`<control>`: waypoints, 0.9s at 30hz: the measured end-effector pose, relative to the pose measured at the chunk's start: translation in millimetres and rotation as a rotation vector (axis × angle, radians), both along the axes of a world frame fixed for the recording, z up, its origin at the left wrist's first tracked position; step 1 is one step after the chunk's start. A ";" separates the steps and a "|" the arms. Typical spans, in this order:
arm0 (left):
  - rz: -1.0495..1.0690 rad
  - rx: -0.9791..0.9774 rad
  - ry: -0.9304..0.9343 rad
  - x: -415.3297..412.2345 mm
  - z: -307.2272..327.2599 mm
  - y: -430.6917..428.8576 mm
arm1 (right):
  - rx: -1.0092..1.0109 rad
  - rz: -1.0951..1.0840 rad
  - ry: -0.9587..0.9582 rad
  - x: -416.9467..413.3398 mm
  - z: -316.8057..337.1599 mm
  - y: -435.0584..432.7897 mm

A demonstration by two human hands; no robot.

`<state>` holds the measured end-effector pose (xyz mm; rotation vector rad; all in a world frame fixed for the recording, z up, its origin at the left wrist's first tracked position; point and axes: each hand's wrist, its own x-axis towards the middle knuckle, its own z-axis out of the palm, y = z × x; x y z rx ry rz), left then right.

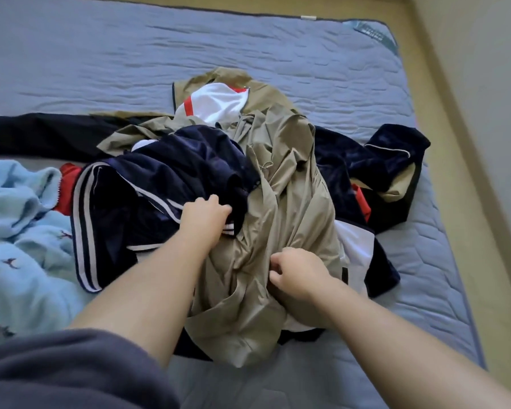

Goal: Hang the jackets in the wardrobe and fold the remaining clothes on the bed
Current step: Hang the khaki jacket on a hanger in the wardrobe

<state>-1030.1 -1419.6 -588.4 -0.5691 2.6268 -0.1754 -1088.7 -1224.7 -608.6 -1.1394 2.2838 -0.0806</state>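
A heap of clothes lies in the middle of the bed (189, 54). On top is a thin khaki jacket (289, 190), crumpled and running from the far side of the heap to the near edge. Left of it lies a navy velvet garment with white stripes (148, 184). My left hand (207, 212) is closed on the navy fabric where it meets the khaki jacket. My right hand (297, 274) pinches a fold of the khaki jacket near the front of the heap. A white and red garment (216, 103) shows at the far side.
A light blue fleece blanket (15, 231) is bunched at the left edge of the bed. More navy velvet (396, 154) and a black piece (36, 134) spread to the right and left. A beige wall (484, 113) runs along the bed's right side.
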 end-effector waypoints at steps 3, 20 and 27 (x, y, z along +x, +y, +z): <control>-0.078 -0.035 -0.035 34.5 -3.9 -12.7 | 0.047 -0.100 -0.043 12.4 -4.5 -17.6; 0.030 0.201 0.094 131.9 19.6 -24.5 | -0.084 -0.278 -0.282 48.7 16.9 -64.5; 0.175 0.430 0.183 44.3 6.2 73.6 | 0.184 -0.323 -0.084 -9.7 27.6 38.5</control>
